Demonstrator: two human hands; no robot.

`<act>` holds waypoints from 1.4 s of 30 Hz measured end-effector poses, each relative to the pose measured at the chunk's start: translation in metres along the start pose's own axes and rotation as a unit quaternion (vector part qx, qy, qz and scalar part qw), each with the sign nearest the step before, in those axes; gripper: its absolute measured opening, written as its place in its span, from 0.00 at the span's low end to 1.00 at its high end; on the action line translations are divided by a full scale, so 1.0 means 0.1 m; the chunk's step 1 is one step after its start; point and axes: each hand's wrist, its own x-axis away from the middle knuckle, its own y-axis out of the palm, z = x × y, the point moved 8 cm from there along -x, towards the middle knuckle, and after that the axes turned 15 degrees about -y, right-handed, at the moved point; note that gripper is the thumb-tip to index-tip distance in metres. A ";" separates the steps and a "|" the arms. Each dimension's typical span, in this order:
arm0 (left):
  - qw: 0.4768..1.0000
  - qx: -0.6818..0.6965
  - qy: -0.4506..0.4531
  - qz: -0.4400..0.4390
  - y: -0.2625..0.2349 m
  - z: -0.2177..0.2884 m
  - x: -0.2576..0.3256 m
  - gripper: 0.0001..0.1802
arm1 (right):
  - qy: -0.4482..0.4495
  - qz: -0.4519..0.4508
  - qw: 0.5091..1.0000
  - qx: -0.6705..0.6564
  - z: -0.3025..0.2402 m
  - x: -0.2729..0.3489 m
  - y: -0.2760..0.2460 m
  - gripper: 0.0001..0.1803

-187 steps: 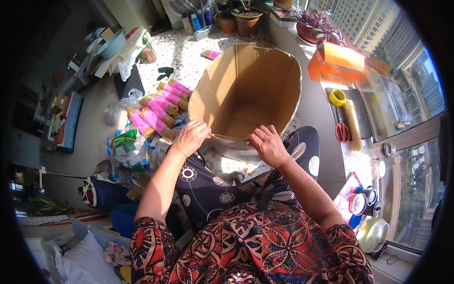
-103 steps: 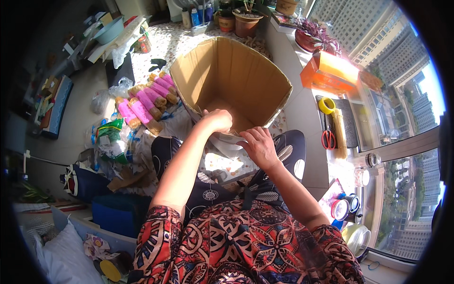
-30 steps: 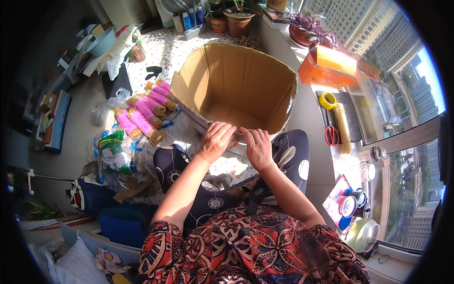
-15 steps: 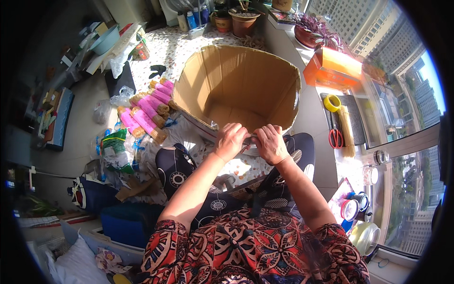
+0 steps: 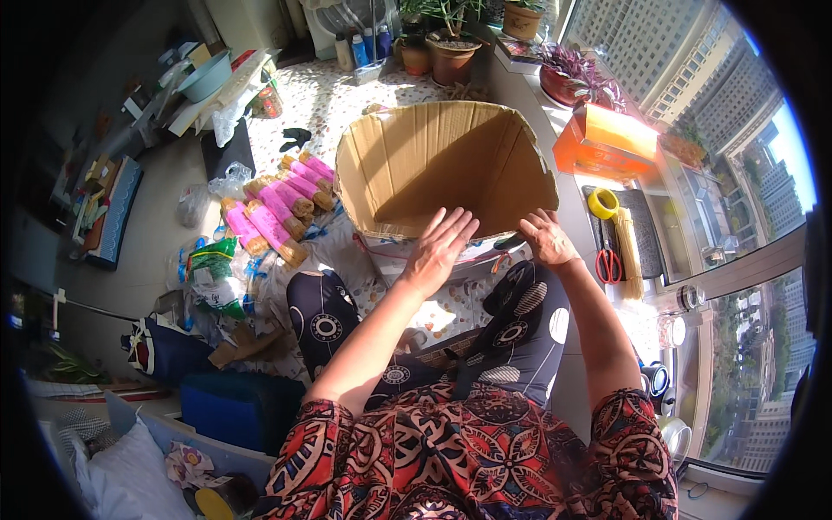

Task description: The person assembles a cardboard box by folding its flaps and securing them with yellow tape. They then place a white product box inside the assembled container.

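The open cardboard box (image 5: 451, 169) lies on its side on the floor before the seated person's knees. The left hand (image 5: 439, 251), fingers spread, rests flat on its near edge; the right hand (image 5: 546, 237) presses there too, fingers loosely curled, gripping nothing visible. Pink-wrapped bundles (image 5: 273, 208) crowd its left; scissors (image 5: 608, 258) and yellow tape roll (image 5: 602, 203) lie right.

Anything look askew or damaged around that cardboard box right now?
The open cardboard box lies tipped on its side, mouth toward the person. Its upper rim looks wavy and bent. Both hands sit at the near edge: left hand spread flat, right hand on the rim. Nothing looks spilled.
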 end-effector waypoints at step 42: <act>0.995 0.047 -0.085 0.009 -0.77 -0.55 0.11 0.22 | 0.035 0.137 0.989 -0.043 -1.27 -0.67 0.00 0.23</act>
